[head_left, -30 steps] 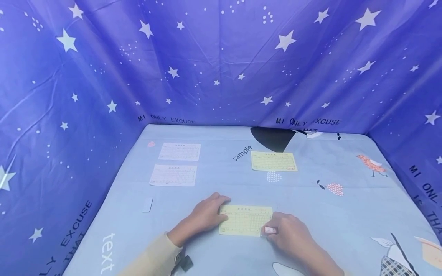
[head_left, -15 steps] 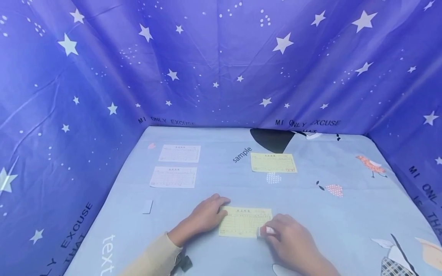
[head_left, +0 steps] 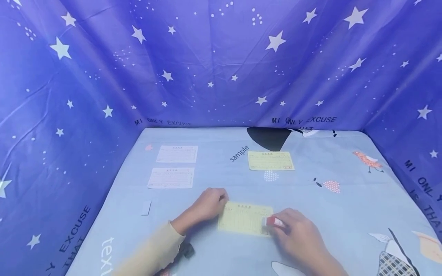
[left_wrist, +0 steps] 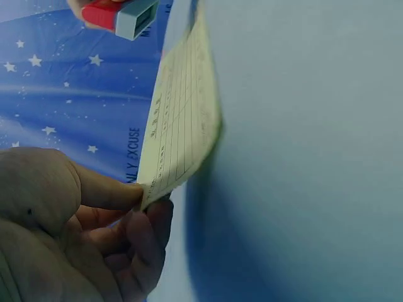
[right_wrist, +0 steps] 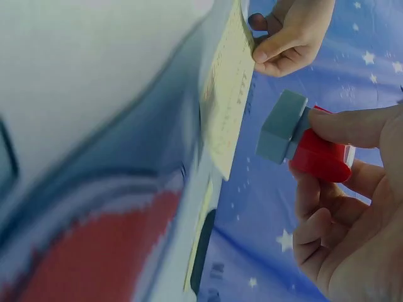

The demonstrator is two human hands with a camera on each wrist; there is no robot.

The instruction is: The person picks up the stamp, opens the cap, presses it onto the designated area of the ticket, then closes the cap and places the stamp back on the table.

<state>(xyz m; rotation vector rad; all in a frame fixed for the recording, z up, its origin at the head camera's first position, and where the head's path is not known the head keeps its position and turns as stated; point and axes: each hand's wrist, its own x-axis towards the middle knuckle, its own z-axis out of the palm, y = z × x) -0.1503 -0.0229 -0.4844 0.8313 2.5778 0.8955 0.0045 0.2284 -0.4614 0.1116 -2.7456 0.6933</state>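
Observation:
A yellow printed form slip is in front of me, blurred in the head view. My left hand pinches it at the left edge between thumb and fingers; the left wrist view shows the slip bent and raised at that end. Over its right part, my right hand grips a red and grey stamp. In the right wrist view the stamp is held between thumb and fingers, apart from the paper, its grey end towards the slip.
Two white form slips lie at the back left. Farther right is another yellow slip with a red mark in its lower right corner. A small pale rectangular piece lies at the left. Starry blue curtains enclose the patterned cloth.
My right hand has raised the stamp off the slip's lower right corner. The left hand, earlier resting along the slip's left edge, now pinches and lifts it.

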